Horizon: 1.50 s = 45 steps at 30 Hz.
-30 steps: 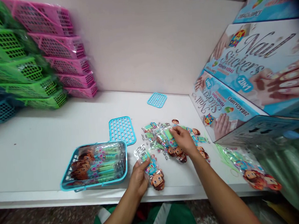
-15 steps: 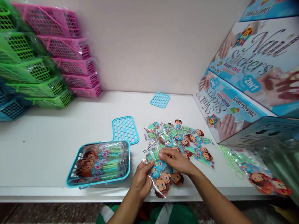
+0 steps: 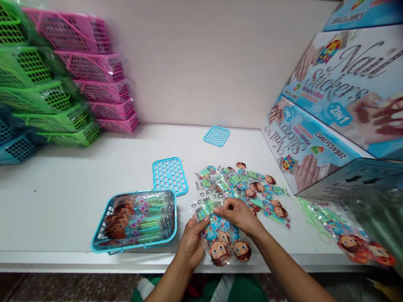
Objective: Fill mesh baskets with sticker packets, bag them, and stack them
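Observation:
Near the table's front edge, my left hand [image 3: 193, 241] grips several small clear packets [image 3: 217, 234] printed with a cartoon face. My right hand [image 3: 240, 216] pinches the upper right part of the same bunch, by the green barcode ends. The packets fan out with their faces pointing down toward me. Just behind my hands lies a loose pile of similar packets [image 3: 235, 181]. To the left of my left hand, a blue basket [image 3: 176, 216] holds rows of the same packets, faces to the left.
Two blue lattice pieces [image 3: 170, 175] lie flat behind the basket and farther back. Green baskets [image 3: 31, 98] and pink baskets [image 3: 95, 66] are stacked at the left. Printed boxes [image 3: 326, 129] stand at the right, with more packets [image 3: 350, 237] below them.
The packets between my hands are spread wider, with one now shifted to the right beside the others. My hands have hardly moved.

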Each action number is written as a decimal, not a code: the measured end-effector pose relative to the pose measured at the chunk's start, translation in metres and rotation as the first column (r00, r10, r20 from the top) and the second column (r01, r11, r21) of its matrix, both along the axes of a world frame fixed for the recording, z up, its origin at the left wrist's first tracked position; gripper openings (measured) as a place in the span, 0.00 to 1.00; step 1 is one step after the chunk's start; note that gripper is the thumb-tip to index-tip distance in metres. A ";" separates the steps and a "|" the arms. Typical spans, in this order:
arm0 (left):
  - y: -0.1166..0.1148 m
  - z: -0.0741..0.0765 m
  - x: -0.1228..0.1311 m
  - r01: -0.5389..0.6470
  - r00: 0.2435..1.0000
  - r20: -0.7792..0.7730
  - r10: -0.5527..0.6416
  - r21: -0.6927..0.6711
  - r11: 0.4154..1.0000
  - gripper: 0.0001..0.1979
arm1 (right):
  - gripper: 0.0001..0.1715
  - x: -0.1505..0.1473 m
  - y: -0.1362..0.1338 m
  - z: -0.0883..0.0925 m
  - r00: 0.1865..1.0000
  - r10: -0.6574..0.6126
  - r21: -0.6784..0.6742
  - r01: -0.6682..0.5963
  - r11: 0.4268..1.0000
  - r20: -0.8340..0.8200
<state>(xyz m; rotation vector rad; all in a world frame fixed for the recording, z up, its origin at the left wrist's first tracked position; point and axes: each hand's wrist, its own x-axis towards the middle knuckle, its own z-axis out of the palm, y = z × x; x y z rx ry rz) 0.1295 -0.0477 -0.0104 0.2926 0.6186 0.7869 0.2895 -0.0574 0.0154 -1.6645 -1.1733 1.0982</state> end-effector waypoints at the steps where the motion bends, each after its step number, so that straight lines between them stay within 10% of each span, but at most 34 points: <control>1: 0.000 -0.001 0.000 -0.005 1.000 -0.002 0.005 0.009 1.000 0.19 | 0.25 0.001 0.000 0.000 1.000 0.007 -0.003 -0.007 1.000 0.000; 11: -0.001 0.001 -0.002 0.035 0.999 -0.013 -0.034 0.038 0.999 0.19 | 0.25 0.002 0.000 0.001 0.995 0.063 -0.032 -0.060 0.998 0.074; 17: 0.003 -0.007 -0.001 -0.043 0.991 -0.131 0.032 -0.080 0.996 0.20 | 0.17 0.031 -0.004 0.024 0.967 -0.257 0.148 0.253 0.956 0.007; 21: 0.002 -0.005 0.000 -0.002 1.000 0.001 0.002 -0.110 0.994 0.17 | 0.21 0.004 -0.015 0.022 0.989 -0.131 0.158 0.142 0.977 -0.075; 28: -0.001 -0.008 -0.006 -0.017 1.000 -0.018 0.015 -0.117 0.993 0.14 | 0.17 -0.027 -0.017 -0.013 0.807 0.046 0.221 -0.215 0.951 0.588; 34: 0.005 -0.013 -0.008 -0.007 0.998 -0.055 -0.010 -0.285 0.959 0.04 | 0.23 0.035 0.027 -0.030 0.590 -0.163 0.104 0.133 0.986 0.790; 40: 0.005 -0.007 -0.005 -0.027 0.999 -0.039 0.015 -0.347 0.938 0.05 | 0.12 0.064 0.034 -0.025 0.659 -0.200 0.084 0.204 0.975 0.725; 45: 0.002 0.000 0.001 0.004 0.994 0.107 0.020 -0.227 0.974 0.13 | 0.19 0.015 -0.009 -0.005 0.942 -0.108 0.001 0.114 0.993 0.319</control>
